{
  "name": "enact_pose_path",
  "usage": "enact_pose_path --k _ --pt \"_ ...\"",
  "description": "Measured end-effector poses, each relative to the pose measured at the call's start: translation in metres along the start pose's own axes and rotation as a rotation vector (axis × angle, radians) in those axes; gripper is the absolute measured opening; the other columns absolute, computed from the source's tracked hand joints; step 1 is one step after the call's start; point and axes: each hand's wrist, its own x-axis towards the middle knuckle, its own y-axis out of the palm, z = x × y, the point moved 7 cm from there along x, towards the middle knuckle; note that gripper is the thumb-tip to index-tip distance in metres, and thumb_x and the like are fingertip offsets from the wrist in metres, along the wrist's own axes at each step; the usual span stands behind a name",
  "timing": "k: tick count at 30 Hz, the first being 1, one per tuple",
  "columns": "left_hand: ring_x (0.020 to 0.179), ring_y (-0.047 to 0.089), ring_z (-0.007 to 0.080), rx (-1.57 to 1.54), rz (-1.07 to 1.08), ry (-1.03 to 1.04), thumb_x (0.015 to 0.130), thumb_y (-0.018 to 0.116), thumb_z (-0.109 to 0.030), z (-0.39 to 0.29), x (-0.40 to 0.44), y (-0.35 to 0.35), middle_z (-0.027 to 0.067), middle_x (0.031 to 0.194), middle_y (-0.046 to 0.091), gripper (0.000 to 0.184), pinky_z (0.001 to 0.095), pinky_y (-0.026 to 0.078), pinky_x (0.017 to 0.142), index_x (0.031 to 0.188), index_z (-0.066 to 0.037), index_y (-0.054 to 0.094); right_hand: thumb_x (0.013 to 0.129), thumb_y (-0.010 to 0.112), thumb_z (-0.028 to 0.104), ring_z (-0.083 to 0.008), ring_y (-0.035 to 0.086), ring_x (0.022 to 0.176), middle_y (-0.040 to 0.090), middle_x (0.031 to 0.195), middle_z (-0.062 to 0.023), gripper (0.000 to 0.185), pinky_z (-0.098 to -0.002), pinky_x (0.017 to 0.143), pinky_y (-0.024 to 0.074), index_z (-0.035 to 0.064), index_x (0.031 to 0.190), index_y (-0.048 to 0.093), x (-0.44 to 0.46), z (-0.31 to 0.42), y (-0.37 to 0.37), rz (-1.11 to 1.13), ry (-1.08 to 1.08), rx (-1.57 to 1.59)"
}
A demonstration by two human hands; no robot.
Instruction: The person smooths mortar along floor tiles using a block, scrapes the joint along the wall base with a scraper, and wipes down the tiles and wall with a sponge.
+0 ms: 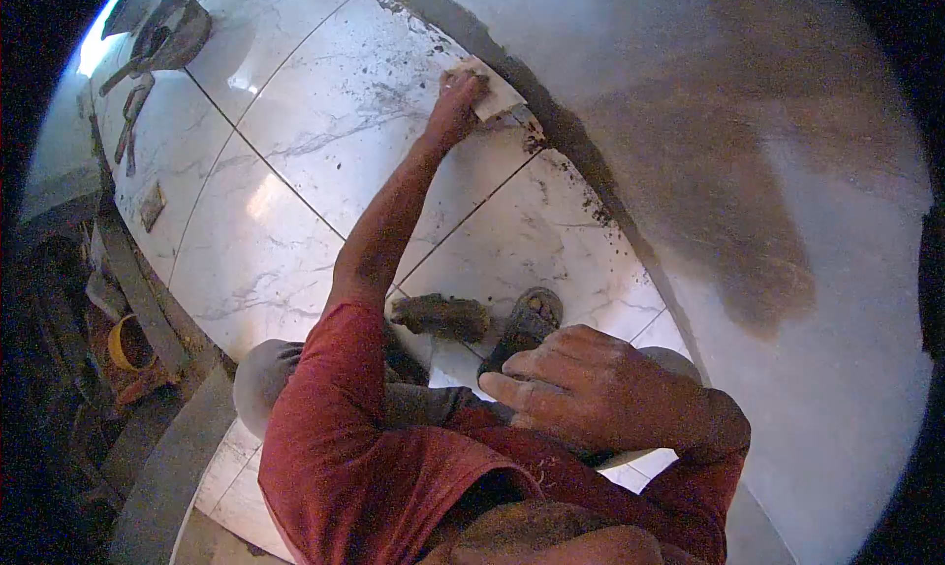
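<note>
My left hand (pixel 456 109) reaches far forward, its fingers closed on a small pale flat piece (pixel 500 94) beside the dark strip along the tile edge. The piece lies against the marbled white tiles (pixel 305 161); its material is unclear. Dark crumbs are scattered around it. My right hand (pixel 586 383) rests near my right knee, empty, with its fingers stretched toward the left and slightly apart. Just beyond it is my sandalled foot (pixel 536 314), and a rough brown block (pixel 440 316) lies left of the foot.
At the upper left are a dark pan (pixel 184 31) and a long-handled tool (pixel 133 122). A small square piece (pixel 153 206) lies below them. Clutter with a yellow ring (pixel 128 343) fills the lower left. The grey surface at right (pixel 837 260) has a brown patch.
</note>
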Motion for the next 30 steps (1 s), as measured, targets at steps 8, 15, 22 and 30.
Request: enact_pose_path --k 8,15,22,30 --pt "0.102 0.047 0.0385 -0.035 0.172 0.043 0.067 0.065 -0.012 -0.079 -0.039 0.052 0.0172 0.103 0.054 0.036 0.0474 0.032 0.090 0.100 -0.004 0.054 0.075 0.066 0.021 -0.0265 0.059 0.083 0.058 0.094 -0.0088 0.043 -0.0390 0.073 0.0483 0.0114 0.115 0.054 0.004 -0.002 0.003 0.030 0.019 -0.001" --pt "0.110 0.046 0.0328 -0.246 0.093 -0.067 0.071 0.060 -0.006 -0.105 -0.049 0.042 0.0155 0.112 0.051 0.044 0.0481 0.031 0.096 0.114 -0.004 0.049 0.076 0.066 0.021 -0.0270 0.059 0.084 0.058 0.097 -0.0092 0.043 -0.0389 0.074 0.0480 0.0109 0.116 0.053 0.007 0.003 0.003 0.003 0.022 -0.045" --pt "0.099 0.050 0.0360 -0.009 -0.161 -0.179 0.073 0.060 -0.001 -0.002 -0.005 -0.033 0.0174 0.107 0.055 0.042 0.0412 0.036 0.091 0.113 -0.001 0.048 0.077 0.065 0.023 -0.0257 0.058 0.084 0.058 0.097 -0.0082 0.042 -0.0385 0.077 0.0475 0.0108 0.115 0.054 -0.003 0.006 0.007 0.010 0.027 -0.063" --pt "0.113 0.041 0.0396 -0.050 0.010 -0.094 0.069 0.064 -0.009 -0.079 -0.044 0.066 0.0196 0.118 0.047 0.047 0.0529 0.027 0.099 0.111 -0.001 0.048 0.077 0.064 0.024 -0.0255 0.057 0.084 0.057 0.097 -0.0085 0.041 -0.0380 0.077 0.0474 0.0098 0.114 0.054 -0.008 0.004 0.006 0.032 0.014 -0.072"
